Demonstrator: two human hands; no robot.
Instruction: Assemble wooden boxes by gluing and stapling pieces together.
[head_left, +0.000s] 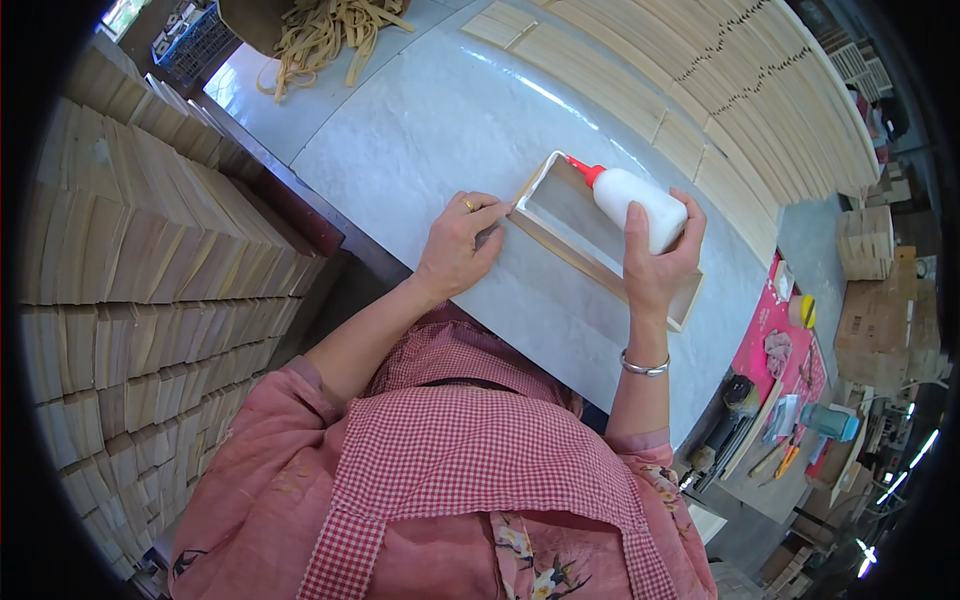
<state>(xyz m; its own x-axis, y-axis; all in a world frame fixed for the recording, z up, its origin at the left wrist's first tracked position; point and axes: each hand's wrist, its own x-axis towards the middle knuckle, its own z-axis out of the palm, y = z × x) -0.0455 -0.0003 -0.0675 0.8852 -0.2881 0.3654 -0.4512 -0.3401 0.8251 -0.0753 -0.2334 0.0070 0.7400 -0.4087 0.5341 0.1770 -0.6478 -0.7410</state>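
Seemingly gluing wooden frame (567,248); gripping white bottle (637,207) in right hand (665,255); touching frame with left hand (465,240), unclear if pinching; next likely needing steadiness

From where I stand, the desk (400,140) has a pale grey, marbled top with a glossy streak of light across it. A narrow rectangular wooden frame (572,252) sits near its near edge, the desk top showing through the middle. Along the far side, thin wooden strips (690,80) lie packed in long, close rows. At the far left, a loose tangle of tan bands (315,45) spills over the surface.
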